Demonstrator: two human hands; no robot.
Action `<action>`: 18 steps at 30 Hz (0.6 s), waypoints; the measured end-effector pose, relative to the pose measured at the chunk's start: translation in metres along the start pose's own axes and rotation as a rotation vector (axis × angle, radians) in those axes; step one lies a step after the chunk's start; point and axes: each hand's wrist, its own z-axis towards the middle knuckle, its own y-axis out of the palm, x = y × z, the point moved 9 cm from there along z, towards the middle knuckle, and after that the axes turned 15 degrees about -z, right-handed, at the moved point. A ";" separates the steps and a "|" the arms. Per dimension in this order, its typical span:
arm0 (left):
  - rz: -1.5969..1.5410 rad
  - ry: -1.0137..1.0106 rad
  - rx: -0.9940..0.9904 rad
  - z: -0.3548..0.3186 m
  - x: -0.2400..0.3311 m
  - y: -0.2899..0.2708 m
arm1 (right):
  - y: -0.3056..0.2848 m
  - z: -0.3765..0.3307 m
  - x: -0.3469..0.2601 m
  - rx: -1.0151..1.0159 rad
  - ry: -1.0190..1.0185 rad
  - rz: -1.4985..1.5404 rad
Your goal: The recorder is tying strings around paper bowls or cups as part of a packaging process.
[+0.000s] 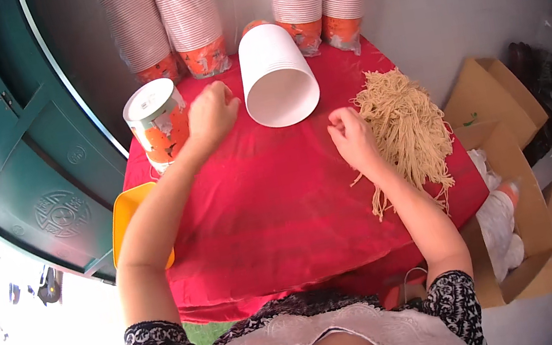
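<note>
My left hand (pixel 213 115) is curled closed over the far left of the table, right beside an orange patterned paper bucket (pixel 165 131) with a round white lid. What its fingers hold, if anything, is hidden. At the right, my right hand (pixel 353 138) has its fingers pressed together, and I cannot make out anything in them. It hovers at the left side of a loose pile of thin beige cords (pixel 405 131). Between the hands, a nested stack of white paper buckets (pixel 270 55) lies on its side, its open mouth toward me.
Tall plastic-wrapped stacks of paper buckets (pixel 188 10) stand along the back wall. A yellow bin (pixel 123 218) is at the table's left edge, near a green metal door (pixel 39 148). Open cardboard boxes (pixel 527 194) stand right of the table with its red cloth (pixel 263 226).
</note>
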 end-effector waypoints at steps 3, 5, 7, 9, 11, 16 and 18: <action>-0.075 -0.116 0.066 0.001 -0.035 0.043 | 0.026 0.039 0.023 0.073 0.037 -0.025; -0.124 -0.149 0.147 0.001 -0.046 0.059 | 0.035 0.060 0.032 0.108 0.046 -0.004; -0.213 -0.248 0.217 -0.002 -0.049 0.071 | 0.039 0.071 0.037 0.194 0.046 -0.021; -0.238 -0.244 0.276 -0.004 -0.047 0.077 | 0.045 0.076 0.039 0.214 0.043 -0.028; -0.317 -0.251 0.371 -0.009 -0.053 0.074 | 0.048 0.078 0.037 0.232 0.038 -0.030; -0.296 -0.199 0.468 -0.016 -0.046 0.070 | 0.046 0.075 0.029 0.283 -0.009 -0.145; -0.255 -0.179 0.464 -0.017 -0.040 0.067 | 0.046 0.074 0.030 0.284 -0.009 -0.162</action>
